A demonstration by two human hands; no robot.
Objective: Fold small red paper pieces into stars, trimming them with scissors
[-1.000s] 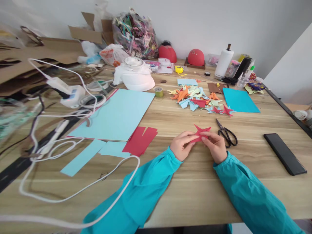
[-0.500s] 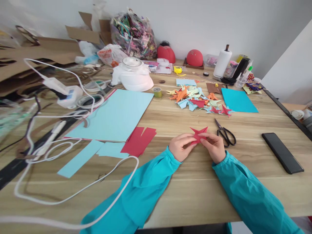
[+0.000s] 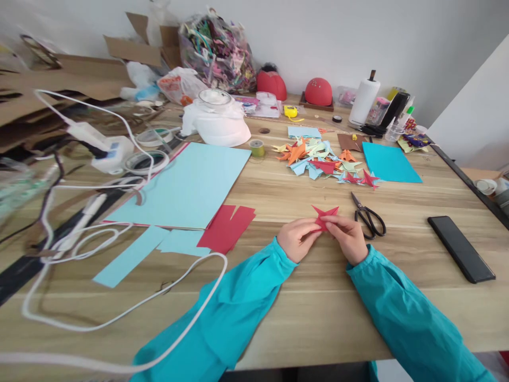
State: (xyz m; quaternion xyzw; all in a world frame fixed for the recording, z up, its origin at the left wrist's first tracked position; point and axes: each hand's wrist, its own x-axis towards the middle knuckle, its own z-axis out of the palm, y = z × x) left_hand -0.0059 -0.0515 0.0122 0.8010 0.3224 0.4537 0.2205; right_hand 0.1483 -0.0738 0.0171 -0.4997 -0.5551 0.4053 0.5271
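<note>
A red folded paper piece (image 3: 325, 213) with pointed tips is pinched between both hands above the table. My left hand (image 3: 297, 237) grips its left side, with the fingertips partly covering it. On its right side my right hand (image 3: 348, 239) presses thumb and finger against the fold, hiding part of it. Just right of that hand lie black-handled scissors (image 3: 369, 218). Beyond the hands is a pile of folded paper pieces (image 3: 318, 159) in orange, blue, green and red.
Light blue sheets (image 3: 186, 180), red paper pieces (image 3: 225, 229) and a blue strip (image 3: 129, 257) lie to the left. A white cable (image 3: 178, 284) loops across the left side, over the left sleeve. A black phone (image 3: 461, 248) rests at right, with a teal sheet (image 3: 392, 163) behind.
The red paper has tilted slightly in my fingers, and the right fingertips have shifted a little over it. Both hands keep their hold.
</note>
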